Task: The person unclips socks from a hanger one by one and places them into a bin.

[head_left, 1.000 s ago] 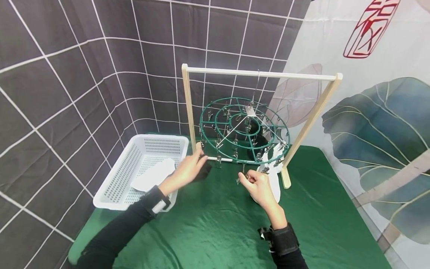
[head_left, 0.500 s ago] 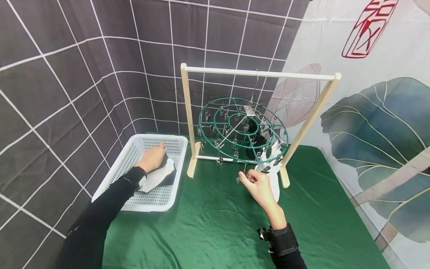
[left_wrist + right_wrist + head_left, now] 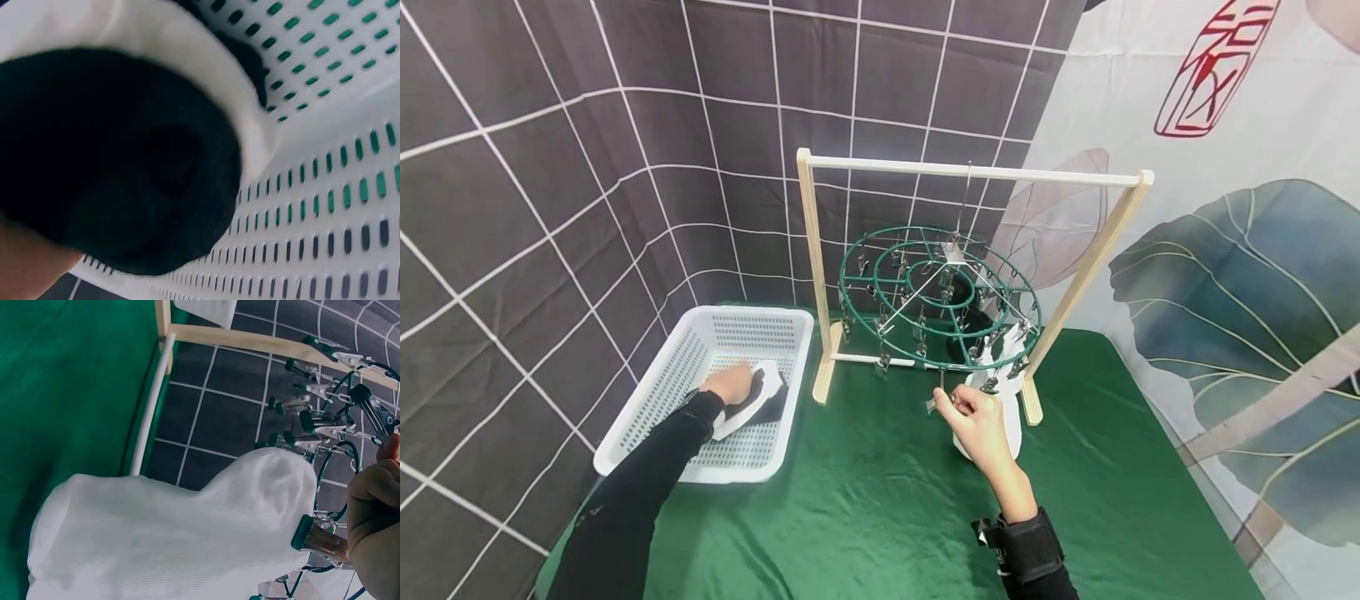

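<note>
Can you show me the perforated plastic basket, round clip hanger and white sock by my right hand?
Perforated plastic basket [image 3: 730, 475]: head view, near rim.
Round clip hanger [image 3: 951, 367]: head view, outer ring's near edge.
White sock [image 3: 169, 534]: right wrist view, middle of the fabric.

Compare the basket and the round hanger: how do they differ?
The basket is white and rectangular; the hanger is green and circular. The basket sits on the table; the hanger hangs from the rack. The left hand is inside the basket, while the right hand pinches a clip on the hanger. Both carry white fabric.
</note>
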### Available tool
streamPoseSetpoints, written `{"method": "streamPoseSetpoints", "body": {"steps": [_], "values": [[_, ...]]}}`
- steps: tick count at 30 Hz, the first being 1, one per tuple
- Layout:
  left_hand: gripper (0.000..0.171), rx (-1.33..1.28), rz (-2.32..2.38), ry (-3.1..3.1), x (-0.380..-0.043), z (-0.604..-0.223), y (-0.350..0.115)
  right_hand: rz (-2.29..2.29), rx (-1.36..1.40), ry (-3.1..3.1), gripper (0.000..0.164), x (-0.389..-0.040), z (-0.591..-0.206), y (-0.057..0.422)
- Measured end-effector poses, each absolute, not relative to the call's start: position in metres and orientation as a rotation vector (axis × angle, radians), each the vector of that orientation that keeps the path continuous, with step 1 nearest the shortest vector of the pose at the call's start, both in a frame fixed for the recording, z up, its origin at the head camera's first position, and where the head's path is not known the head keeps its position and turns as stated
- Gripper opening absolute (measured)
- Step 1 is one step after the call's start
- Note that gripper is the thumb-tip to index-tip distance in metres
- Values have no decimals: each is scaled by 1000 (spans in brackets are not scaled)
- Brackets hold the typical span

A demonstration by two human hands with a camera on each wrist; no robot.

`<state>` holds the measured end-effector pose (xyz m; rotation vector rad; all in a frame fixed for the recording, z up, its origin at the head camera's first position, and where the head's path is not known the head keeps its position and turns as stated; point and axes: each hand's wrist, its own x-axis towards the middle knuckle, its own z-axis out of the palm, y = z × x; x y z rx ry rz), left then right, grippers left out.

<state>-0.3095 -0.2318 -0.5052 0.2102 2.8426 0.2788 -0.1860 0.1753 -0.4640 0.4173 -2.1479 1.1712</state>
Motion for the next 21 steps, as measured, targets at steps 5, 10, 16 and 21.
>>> {"method": "streamPoseSetpoints", "body": {"steps": [5,10,16,21], "values": [[44,103,288,2863,-308,-512,-227,1167,405,-2141,46,-188,-467,176],[39,88,185,2880,-309,-514,-221,1162,406,-2119,49,-189,-468,176],[41,122,138,2860,-308,-516,-223,1143,390,-2105,50,-189,-468,177],[49,96,208,2796,-306,-509,-226,1150,372,-2141,50,-189,-467,180]]}}
